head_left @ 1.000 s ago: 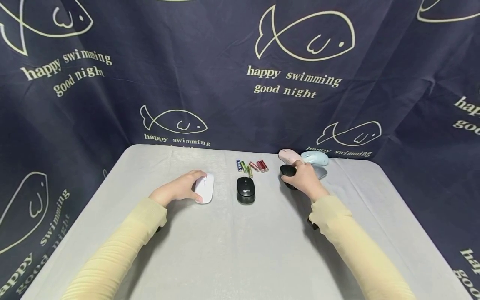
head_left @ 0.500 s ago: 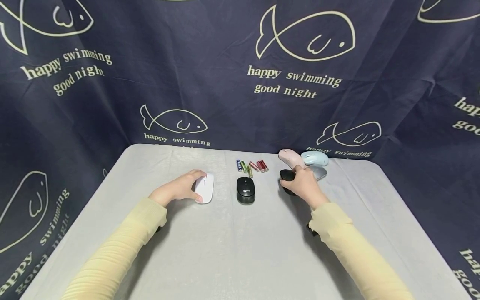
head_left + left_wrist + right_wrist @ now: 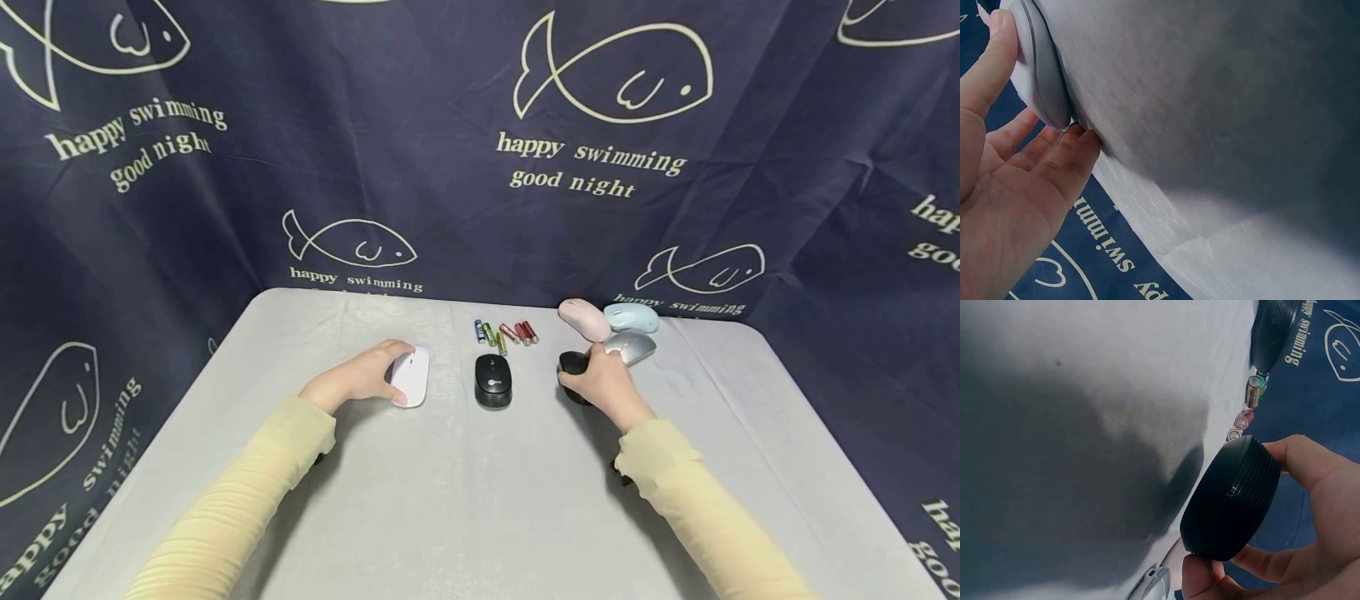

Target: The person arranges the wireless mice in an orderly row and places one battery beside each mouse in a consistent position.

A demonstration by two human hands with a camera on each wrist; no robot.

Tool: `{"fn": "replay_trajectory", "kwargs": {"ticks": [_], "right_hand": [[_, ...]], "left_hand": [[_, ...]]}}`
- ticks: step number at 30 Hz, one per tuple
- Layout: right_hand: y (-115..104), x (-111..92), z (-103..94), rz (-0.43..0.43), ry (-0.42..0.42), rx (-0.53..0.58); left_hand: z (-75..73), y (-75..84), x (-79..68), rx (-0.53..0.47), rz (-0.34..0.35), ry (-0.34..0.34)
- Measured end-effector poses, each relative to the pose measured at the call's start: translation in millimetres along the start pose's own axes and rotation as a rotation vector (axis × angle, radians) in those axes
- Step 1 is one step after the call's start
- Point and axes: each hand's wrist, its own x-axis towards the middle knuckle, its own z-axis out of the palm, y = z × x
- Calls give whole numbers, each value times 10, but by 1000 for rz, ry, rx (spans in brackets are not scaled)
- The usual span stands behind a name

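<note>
On the left of the table in the head view, my left hand (image 3: 363, 373) holds a white computer mouse (image 3: 412, 379) between thumb and fingers. The left wrist view shows that white mouse (image 3: 1038, 69) from its end, the thumb on one side and fingertips at the other. My right hand (image 3: 606, 382) grips a black mouse (image 3: 573, 367), partly covered by the fingers. From the right wrist, the ribbed side of this black mouse (image 3: 1232, 500) is visible; I cannot tell whether it touches the table. Another black mouse (image 3: 492, 382) lies between the hands.
Several batteries (image 3: 501, 335) in blue, green and red lie behind the middle mouse. At the back right sit a pink mouse (image 3: 585, 319), a light blue mouse (image 3: 632, 317) and a silver mouse (image 3: 632, 347). A navy fish-print curtain (image 3: 465, 167) hangs behind the table (image 3: 465, 500).
My right hand has drawn the black mouse toward me, away from the pink and silver mice, uncovering more of the silver one. The left hand stays on the white mouse.
</note>
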Motion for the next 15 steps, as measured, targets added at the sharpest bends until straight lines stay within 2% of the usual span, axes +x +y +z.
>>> {"fn": "replay_trajectory", "kwargs": {"ticks": [15], "right_hand": [[-3,-29,106,-2,14,-12]], "left_hand": [[10,-17,8,-8,9,5]]}}
